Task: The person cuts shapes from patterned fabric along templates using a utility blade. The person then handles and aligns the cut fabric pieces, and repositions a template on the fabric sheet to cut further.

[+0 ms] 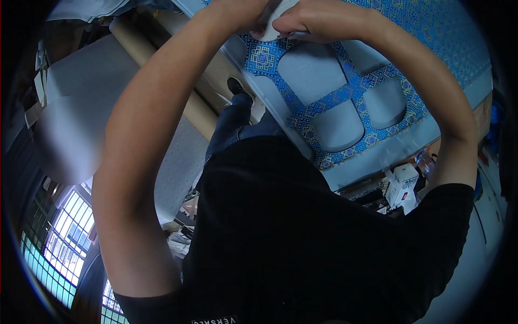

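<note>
At the top edge of the view, a white flat piece (274, 22) with a rounded end lies over blue patterned fabric (263, 56). My left hand (252, 15) touches its left side; the frame edge cuts this hand off and most of its fingers are hidden. On the other side my right hand (318, 21) is closed, its thumb against the white piece. A small pale glint shows under its fingers, too small to name. Near my hands, the fabric has several rounded cut-outs (313, 73) that show a grey surface.
The fabric lies on a grey table (372, 156) whose near edge runs diagonally. A white box (402, 183) stands among clutter below it. To the left are a long brown roll (199, 116) and a large grey sheet (89, 70). A barred window (70, 227) shows lower left.
</note>
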Action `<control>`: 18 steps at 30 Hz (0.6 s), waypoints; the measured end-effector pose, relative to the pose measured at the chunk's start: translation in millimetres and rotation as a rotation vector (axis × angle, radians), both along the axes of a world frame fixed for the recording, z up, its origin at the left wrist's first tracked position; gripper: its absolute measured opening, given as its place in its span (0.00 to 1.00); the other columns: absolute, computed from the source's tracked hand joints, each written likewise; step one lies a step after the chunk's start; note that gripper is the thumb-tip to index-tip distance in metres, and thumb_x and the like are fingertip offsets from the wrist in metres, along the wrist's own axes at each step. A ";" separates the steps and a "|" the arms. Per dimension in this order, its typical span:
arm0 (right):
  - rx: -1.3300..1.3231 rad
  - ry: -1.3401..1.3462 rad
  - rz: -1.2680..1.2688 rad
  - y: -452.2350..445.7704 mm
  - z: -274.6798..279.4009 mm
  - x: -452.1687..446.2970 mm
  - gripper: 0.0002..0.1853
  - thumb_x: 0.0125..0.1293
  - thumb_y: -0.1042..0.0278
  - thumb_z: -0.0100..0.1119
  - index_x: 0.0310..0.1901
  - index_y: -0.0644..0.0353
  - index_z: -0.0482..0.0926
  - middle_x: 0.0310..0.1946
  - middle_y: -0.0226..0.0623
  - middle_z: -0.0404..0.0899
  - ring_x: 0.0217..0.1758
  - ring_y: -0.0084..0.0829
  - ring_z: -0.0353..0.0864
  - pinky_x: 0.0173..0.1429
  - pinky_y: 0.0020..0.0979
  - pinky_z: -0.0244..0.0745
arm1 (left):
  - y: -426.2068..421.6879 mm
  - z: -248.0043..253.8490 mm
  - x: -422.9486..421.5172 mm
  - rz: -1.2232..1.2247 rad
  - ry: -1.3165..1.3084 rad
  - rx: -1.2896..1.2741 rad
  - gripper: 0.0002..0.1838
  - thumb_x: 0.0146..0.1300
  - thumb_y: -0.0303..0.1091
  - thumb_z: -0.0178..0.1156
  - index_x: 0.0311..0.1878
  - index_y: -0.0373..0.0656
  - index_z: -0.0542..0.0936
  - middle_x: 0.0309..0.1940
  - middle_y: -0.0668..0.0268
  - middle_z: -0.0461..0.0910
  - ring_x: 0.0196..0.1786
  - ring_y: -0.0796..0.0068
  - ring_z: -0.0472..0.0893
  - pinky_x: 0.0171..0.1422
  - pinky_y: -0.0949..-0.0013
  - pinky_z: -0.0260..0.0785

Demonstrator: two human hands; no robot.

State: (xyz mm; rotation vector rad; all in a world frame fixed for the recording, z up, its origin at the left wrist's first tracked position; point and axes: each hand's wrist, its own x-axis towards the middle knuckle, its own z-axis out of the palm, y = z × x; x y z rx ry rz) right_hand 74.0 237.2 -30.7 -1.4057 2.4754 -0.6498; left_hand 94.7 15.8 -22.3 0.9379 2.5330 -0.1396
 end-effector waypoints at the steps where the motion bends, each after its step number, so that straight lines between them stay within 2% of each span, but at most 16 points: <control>1: -0.004 0.001 -0.005 -0.9 -1.5 -0.6 0.11 0.62 0.77 0.70 0.44 0.58 0.80 0.39 0.41 0.86 0.44 0.43 0.89 0.48 0.39 0.85 | 0.2 -0.8 -0.1 0.000 -0.001 -0.001 0.54 0.43 0.40 0.84 0.76 0.56 0.68 0.58 0.55 0.79 0.61 0.52 0.81 0.62 0.55 0.78; 18: -0.061 0.036 -0.123 -41.1 10.3 35.6 0.11 0.62 0.77 0.70 0.45 0.59 0.79 0.39 0.42 0.86 0.43 0.44 0.89 0.47 0.40 0.84 | -4.7 -7.0 -3.0 -0.019 0.002 -0.015 0.54 0.44 0.40 0.84 0.77 0.54 0.67 0.59 0.54 0.79 0.60 0.52 0.82 0.61 0.55 0.79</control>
